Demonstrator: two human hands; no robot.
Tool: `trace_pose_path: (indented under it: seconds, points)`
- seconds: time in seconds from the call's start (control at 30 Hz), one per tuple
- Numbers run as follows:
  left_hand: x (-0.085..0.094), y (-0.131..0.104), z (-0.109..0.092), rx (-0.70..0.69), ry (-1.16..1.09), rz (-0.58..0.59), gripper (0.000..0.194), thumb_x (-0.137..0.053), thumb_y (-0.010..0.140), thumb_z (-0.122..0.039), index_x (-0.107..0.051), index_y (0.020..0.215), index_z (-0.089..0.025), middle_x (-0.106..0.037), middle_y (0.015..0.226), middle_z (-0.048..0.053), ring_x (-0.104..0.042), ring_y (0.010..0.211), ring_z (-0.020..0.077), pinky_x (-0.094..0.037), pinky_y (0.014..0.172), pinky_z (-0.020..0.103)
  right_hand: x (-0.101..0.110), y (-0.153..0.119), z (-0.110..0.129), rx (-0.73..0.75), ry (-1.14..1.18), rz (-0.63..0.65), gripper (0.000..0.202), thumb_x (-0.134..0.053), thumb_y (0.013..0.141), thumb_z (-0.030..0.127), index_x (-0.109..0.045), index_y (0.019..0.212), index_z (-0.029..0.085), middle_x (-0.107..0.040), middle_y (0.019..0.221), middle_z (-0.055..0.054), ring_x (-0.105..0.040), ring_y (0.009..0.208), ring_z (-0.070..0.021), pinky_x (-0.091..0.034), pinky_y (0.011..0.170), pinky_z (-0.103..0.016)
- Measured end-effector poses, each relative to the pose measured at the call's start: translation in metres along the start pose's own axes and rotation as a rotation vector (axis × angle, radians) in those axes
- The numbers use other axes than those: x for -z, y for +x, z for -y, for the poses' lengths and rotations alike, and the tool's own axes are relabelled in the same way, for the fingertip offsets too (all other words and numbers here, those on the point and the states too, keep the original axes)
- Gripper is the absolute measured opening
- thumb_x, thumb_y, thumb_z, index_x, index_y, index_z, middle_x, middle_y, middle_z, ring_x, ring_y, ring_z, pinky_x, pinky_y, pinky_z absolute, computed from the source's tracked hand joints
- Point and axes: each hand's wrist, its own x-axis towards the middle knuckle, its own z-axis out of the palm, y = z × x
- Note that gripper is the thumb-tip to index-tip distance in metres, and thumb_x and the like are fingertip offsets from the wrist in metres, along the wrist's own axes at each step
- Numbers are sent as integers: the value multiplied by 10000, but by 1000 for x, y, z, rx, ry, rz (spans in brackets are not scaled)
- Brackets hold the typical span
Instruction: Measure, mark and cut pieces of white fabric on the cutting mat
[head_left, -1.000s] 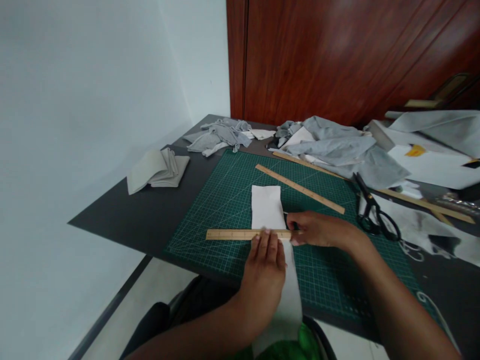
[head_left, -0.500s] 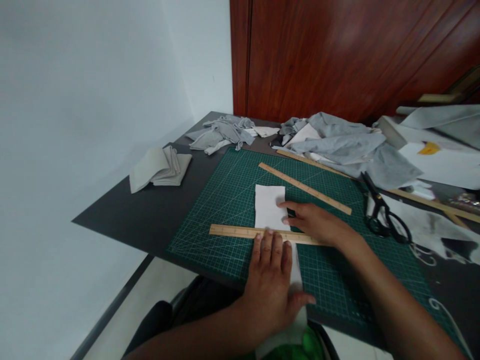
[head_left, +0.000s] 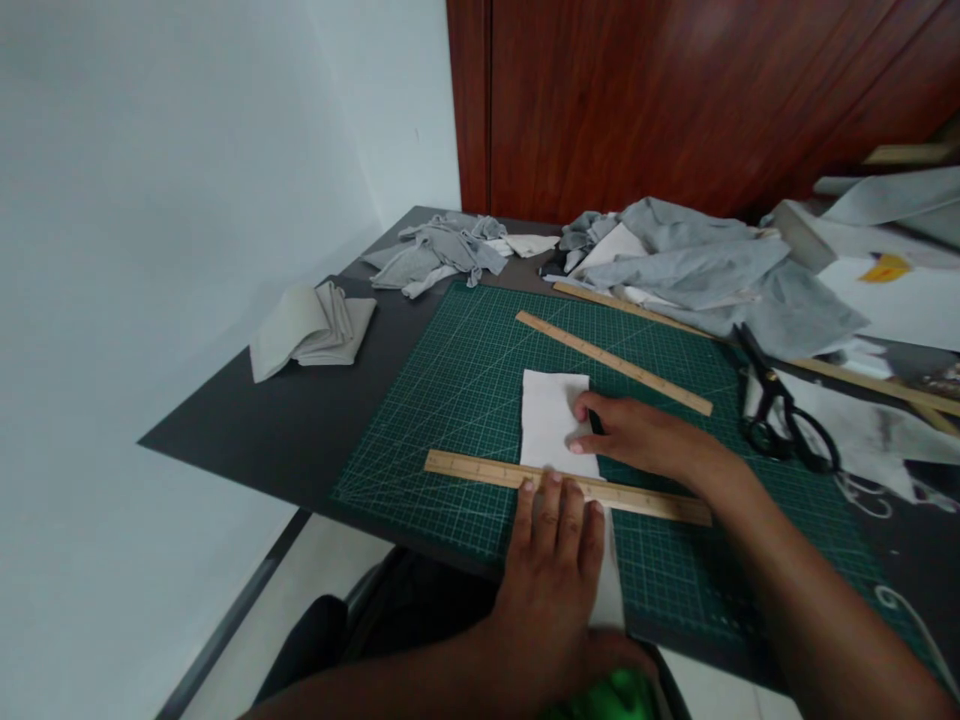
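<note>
A strip of white fabric (head_left: 555, 418) lies on the green cutting mat (head_left: 450, 400), its lower part running toward the mat's front edge. Across it lies a wooden ruler (head_left: 469, 467). My left hand (head_left: 551, 570) rests flat, its fingertips on the ruler and fabric, fingers extended. My right hand (head_left: 637, 430) is at the fabric's right edge above the ruler, thumb and index finger on the cloth, with a small dark item partly visible between them.
Another ruler (head_left: 615, 362) lies farther up the mat. Black scissors (head_left: 784, 415) rest at the right by white scraps. Folded cloth (head_left: 315, 330) sits at the left, and grey fabric heaps (head_left: 697, 265) lie at the back, near a white box (head_left: 900, 300).
The ruler, the fabric and both hands have shifted slightly down and right on the mat. My right thumb and index finger now curl more at the fabric's edge.
</note>
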Motion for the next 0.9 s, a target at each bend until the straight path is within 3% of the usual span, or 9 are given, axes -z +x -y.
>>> trace_pose_path:
  seconds: [0.47,0.9]
  points:
    - [-16,3,-4,32,140,-89,1304,-346,746,-1004,-256,1645,-64,-279,1686,271,-170,1588,459,-161,1266,650,1,1,-3,0,35,-3,335,-652,933,517,-580,1118,247,-696,905,-34,-628,800,-228,-356,649,-290]
    - [-9,7,0,30,106,-63,1303,-256,727,-1020,-292,1636,-88,-325,1669,264,-258,1568,441,-208,1256,618,0,5,-3,-20,46,-26,336,-695,907,490,-575,1092,237,-696,886,-35,-638,798,-226,-368,665,-288]
